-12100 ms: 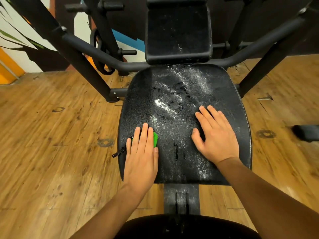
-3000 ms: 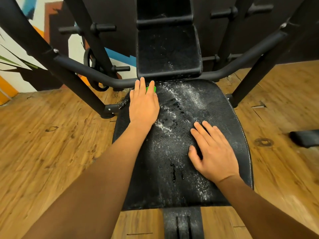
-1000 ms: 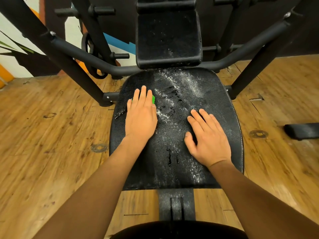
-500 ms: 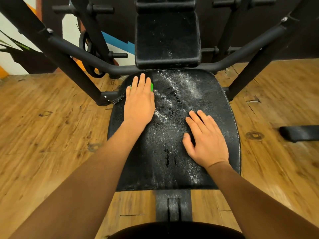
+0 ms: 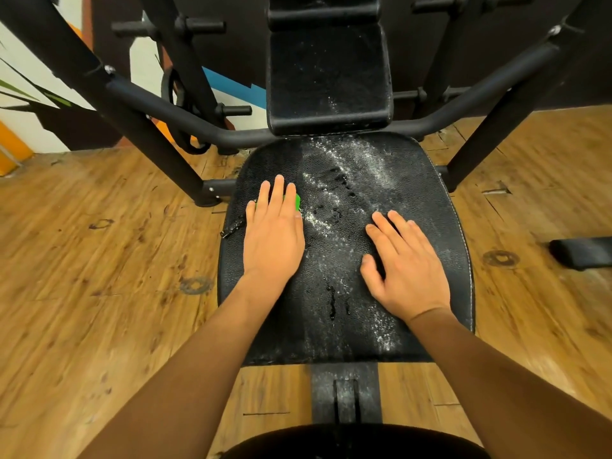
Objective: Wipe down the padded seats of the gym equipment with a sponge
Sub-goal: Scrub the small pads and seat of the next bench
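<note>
Room: gym corner with a wooden plank floor (image 5: 99,293), a painted wall (image 5: 33,104) and a black machine frame (image 5: 185,118) behind the seat.
Sponge: the green sponge (image 5: 298,202) lies almost wholly under my left hand (image 5: 273,240), on the far-left part of the seat pad (image 5: 331,332), near its left edge. Only a sliver shows.
Handling: I judge it light, soft and probably wet. A flat palm on top suits it better than a pinch, since it could skid out on slick vinyl.
Left fingers (image 5: 278,197): straight and close together, pressing down on the sponge, not curled round it.
Right hand (image 5: 405,270): flat on the pad's right half, its fingers (image 5: 402,226) straight and spread, holding nothing. I take it as a brace.
Pad: black pebbled vinyl, shiny with wet. White flecks (image 5: 357,160) streak from the far edge toward the near-right corner, and dark drips (image 5: 332,303) sit near the middle.
Backrest pad (image 5: 328,77): rises just beyond the far edge, flecked too, so it likely needs wiping as well.
In the way: my right hand covers flecked vinyl. The frame's curved tube runs right behind the far edge and would cut a long stroke short. A loose dark strip (image 5: 231,230) hangs at the left edge, just beside my left hand, and might snag the sponge.
Further out: weight pegs (image 5: 233,111) to the far left and a dark block (image 5: 583,251) on the floor, well apart to the right.
</note>
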{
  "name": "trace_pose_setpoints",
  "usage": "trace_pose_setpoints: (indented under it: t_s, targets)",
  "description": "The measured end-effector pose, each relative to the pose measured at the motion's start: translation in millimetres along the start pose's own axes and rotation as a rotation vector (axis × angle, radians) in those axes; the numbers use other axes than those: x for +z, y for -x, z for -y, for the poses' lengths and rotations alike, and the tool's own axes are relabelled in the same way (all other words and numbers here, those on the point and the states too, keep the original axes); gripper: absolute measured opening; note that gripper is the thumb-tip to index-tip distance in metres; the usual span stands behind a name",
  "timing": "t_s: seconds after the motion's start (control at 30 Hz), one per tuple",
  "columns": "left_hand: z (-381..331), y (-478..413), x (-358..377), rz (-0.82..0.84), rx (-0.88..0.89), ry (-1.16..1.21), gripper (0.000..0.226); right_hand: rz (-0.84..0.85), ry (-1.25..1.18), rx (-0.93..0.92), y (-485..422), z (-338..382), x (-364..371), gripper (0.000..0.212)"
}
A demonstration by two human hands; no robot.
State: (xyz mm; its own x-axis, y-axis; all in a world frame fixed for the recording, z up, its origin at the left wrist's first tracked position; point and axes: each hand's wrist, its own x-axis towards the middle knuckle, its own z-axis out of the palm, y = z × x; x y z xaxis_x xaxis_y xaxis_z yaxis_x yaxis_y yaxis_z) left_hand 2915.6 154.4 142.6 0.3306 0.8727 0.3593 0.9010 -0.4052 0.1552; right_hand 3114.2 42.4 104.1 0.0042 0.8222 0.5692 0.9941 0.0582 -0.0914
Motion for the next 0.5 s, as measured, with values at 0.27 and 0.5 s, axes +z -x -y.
trace_pose_setpoints:
  t_s: [0.27,0.5]
  targets:
    - [-5,-42,2,-0.021,-0.030,0.024,0.053,-0.008,0.003,0.011,0,1,0,0.051]
    - [-4,-22,2,-0.011,-0.007,0.023,0.054,-0.013,0.003,0.005,0,1,-1,0.051]
